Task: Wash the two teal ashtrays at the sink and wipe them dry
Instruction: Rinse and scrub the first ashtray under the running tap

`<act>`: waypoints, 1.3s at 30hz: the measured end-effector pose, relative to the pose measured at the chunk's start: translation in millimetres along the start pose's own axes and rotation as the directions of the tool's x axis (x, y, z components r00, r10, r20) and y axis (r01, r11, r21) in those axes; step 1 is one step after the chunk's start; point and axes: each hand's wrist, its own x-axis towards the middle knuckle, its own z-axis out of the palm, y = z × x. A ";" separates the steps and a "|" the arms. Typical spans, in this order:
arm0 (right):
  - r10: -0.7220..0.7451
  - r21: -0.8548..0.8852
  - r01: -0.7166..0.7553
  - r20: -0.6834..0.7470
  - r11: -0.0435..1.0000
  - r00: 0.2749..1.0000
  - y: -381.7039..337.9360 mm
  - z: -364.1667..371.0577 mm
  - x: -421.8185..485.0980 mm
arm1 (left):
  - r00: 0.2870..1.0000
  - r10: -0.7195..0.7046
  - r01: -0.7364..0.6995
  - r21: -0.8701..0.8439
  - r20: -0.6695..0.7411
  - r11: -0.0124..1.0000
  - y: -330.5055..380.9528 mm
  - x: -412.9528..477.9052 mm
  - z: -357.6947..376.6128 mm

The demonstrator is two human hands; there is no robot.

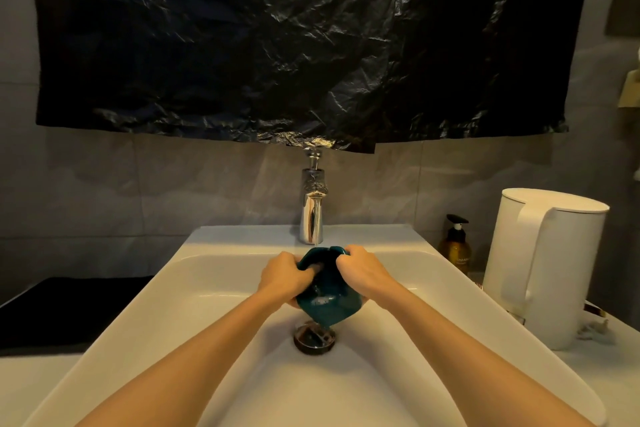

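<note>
Drain point(314, 337): low in the sink point(166, 305) basin, just below the ashtray.
Ashtray point(327, 302): teal, tilted, held over the basin under the tap's point(312, 215) thin stream.
Left hand point(285, 276): grips its left rim, fingers curled inside.
Right hand point(360, 270): clamps the right rim.

Left forearm point(194, 350) and right forearm point(460, 340) are showing bare, lower frame to centre; left grip point(282, 276) and right grip point(363, 270) are showing bare too.

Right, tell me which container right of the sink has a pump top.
The small amber bottle with the black pump; the tall white kettle beside it has a flat lid and a handle.
</note>
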 end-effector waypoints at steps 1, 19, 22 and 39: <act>0.034 0.049 -0.033 -0.015 0.998 0.999 2.2 0.7 1.6 | 0.997 -0.051 0.058 -0.159 0.052 0.986 2.1 -1.9 0.9; 0.053 0.139 -0.064 0.083 0.988 0.995 16.3 14.3 -0.5 | 0.998 -0.065 0.066 -0.222 0.013 0.973 6.5 2.9 -16.2; -0.054 -0.044 0.058 0.087 0.997 0.995 14.5 22.2 0.5 | 0.997 -0.081 0.083 -0.219 0.015 0.972 2.2 4.1 -14.9; -0.093 0.113 0.088 0.042 0.990 0.995 6.8 23.4 1.4 | 0.997 -0.077 0.078 -0.084 0.022 0.993 1.9 14.2 -19.9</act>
